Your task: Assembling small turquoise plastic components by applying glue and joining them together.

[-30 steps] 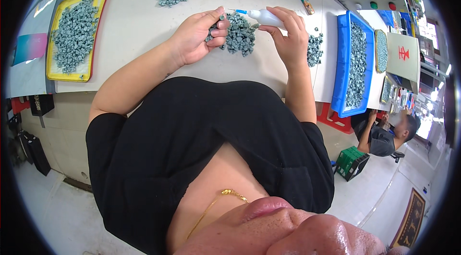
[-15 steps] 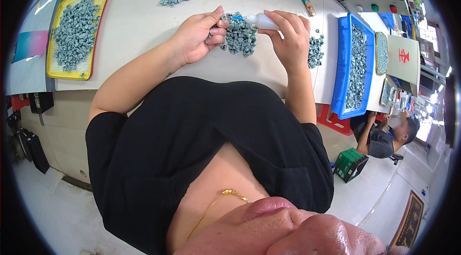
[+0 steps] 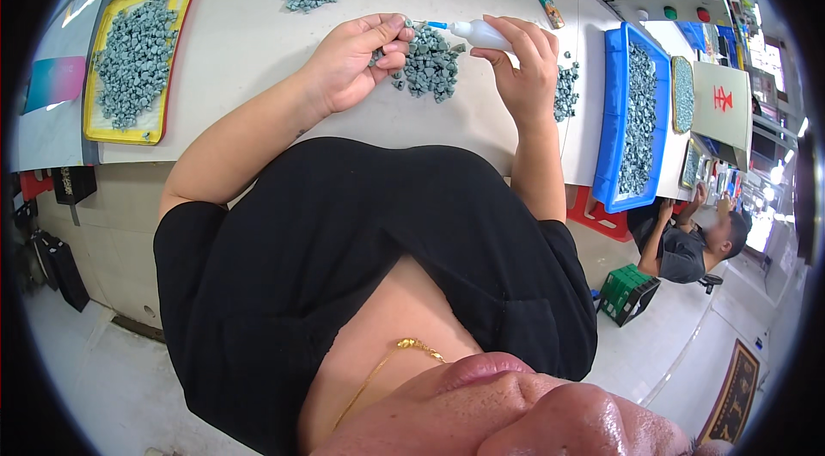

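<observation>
Left grip (image 3: 351, 65) is pinching one grey-green piece (image 3: 408, 24), right grip (image 3: 526, 65) a bottle (image 3: 483, 34); bench (image 3: 258, 52) heap (image 3: 431, 69), in from the near edge, is looking unworked imo.

A pale board (image 3: 708, 131), past the desk's (image 3: 232, 52) right end, bears one bold red character (image 3: 723, 97), large and clear, near the middle of its face. At the lower right, a dark panel (image 3: 729, 400) with a gold border carries a line of gold characters running along its length; slant and blur leave them too unclear to read, and whether it is a mat or a sign cannot be told. Printing on the orange and green packet (image 3: 546, 6), near the desk's far right corner, is too small to read.
</observation>
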{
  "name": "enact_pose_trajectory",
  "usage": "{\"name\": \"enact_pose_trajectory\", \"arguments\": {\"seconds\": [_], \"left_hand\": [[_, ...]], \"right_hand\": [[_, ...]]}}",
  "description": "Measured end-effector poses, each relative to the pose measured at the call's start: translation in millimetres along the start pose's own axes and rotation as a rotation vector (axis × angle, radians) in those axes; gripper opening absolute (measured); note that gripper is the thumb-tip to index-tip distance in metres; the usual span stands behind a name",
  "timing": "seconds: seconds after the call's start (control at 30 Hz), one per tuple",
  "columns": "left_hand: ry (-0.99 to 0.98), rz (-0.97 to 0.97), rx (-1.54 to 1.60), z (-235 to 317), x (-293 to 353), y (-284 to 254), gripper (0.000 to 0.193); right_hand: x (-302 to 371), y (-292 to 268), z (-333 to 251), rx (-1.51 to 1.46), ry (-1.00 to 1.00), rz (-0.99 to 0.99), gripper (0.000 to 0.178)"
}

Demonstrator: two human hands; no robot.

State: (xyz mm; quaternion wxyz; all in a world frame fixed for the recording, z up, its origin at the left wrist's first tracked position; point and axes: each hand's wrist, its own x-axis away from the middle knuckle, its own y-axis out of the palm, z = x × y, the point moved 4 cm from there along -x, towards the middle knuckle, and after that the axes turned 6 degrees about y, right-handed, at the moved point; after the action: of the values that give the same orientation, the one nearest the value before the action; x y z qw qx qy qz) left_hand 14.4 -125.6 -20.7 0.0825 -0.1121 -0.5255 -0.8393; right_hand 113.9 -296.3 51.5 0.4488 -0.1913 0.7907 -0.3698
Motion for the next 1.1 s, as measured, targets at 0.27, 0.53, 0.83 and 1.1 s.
{"name": "enact_pose_trajectory", "arguments": {"seconds": [0.27, 0.53, 0.83, 1.1], "left_hand": [[0.054, 0.003, -0.134, 0.3, 1.9, 5.3, 0.014], [0.073, 0.010, -0.161, 0.4, 1.2, 4.9, 0.014], [0.068, -0.013, -0.178, 0.1, 1.1, 5.6, 0.015], [0.051, -0.038, -0.185, -2.2, 1.7, 6.8, 0.015]], "right_hand": [[-4.1, -4.9, -4.2, 0.092, -0.091, 0.063, 0.032], [-5.1, -7.8, -9.6, 0.176, -0.128, 0.086, 0.033], [-4.3, -13.6, -17.3, 0.286, -0.161, 0.101, 0.033], [-2.8, -16.6, -18.0, 0.283, -0.145, 0.090, 0.031]]}}
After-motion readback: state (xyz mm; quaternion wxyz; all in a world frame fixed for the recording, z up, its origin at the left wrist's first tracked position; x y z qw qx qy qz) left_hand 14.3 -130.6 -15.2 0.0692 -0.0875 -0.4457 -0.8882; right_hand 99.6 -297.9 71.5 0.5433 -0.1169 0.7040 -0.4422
